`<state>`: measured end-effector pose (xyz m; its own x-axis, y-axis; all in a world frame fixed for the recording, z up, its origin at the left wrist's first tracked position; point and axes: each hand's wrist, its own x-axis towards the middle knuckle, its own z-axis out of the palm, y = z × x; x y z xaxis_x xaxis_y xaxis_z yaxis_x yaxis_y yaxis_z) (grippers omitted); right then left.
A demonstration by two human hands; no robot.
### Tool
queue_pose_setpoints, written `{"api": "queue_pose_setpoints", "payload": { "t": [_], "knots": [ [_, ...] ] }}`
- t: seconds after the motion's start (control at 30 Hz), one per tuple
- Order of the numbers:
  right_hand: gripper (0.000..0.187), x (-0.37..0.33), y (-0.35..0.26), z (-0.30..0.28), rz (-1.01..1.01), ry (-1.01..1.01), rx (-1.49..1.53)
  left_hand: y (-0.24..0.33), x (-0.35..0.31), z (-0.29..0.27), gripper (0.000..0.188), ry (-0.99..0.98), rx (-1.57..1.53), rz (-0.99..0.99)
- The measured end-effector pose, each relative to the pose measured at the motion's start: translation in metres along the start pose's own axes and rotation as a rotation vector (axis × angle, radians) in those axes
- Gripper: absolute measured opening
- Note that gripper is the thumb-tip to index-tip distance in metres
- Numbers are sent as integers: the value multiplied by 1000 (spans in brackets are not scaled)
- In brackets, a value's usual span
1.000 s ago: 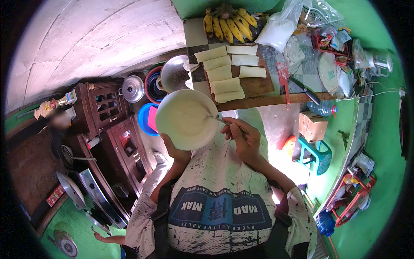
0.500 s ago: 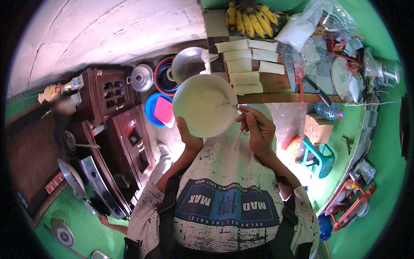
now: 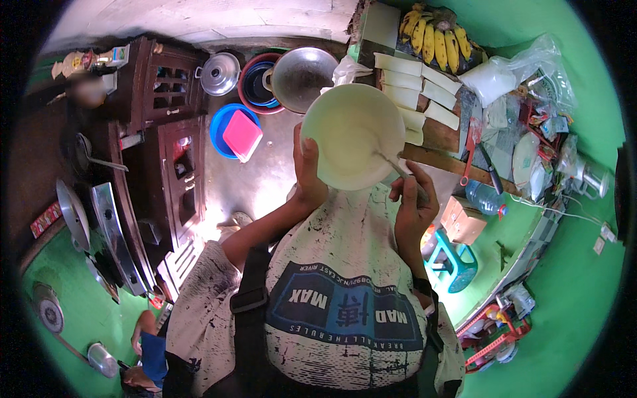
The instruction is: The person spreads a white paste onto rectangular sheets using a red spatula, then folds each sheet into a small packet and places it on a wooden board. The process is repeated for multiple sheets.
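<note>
My left hand (image 3: 310, 169) grips the left rim of a pale round bowl (image 3: 348, 119), thumb up along its side. White, creamy-looking contents cover the bowl's inside; how deep they are I cannot tell. In my right hand (image 3: 416, 199) is the handle of a metal spoon (image 3: 390, 161), its tip down in the white contents near the bowl's right side. Just beyond the bowl, flat cream-coloured rectangular pieces (image 3: 401, 80) lie in two rows on a wooden board (image 3: 439, 137). The bowl hides part of the nearest pieces.
Bananas (image 3: 438, 43), a plastic bag of white stuff (image 3: 490, 79) and a black-handled knife (image 3: 490, 166) lie on the table. On the floor stand a wok (image 3: 304, 76), a blue basin (image 3: 219, 132) and a teal stool (image 3: 458, 265). Another person's leg (image 3: 142, 331) shows at lower left.
The whole view has turned, so the table and its things sit farther right. The bowl is still held, and the spoon tip has shifted toward the bowl's near side.
</note>
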<state>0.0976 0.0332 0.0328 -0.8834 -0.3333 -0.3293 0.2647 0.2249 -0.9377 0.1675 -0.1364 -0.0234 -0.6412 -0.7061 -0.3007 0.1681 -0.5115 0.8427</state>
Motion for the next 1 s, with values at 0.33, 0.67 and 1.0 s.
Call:
{"api": "queue_pose_setpoints", "payload": {
  "t": [0.33, 0.67, 1.0],
  "knots": [
    [25, 9, 3, -24, 52, -134, 170, -12, -9, 46, 53, -201, 27, -1],
    [20, 35, 13, -121, 95, 255, 194, -32, -11, 116, 47, -499, 337, 135],
    [23, 119, 49, -286, 44, 521, -152, -77, 79, 47, 64, 218, 425, -184]
  ]
}}
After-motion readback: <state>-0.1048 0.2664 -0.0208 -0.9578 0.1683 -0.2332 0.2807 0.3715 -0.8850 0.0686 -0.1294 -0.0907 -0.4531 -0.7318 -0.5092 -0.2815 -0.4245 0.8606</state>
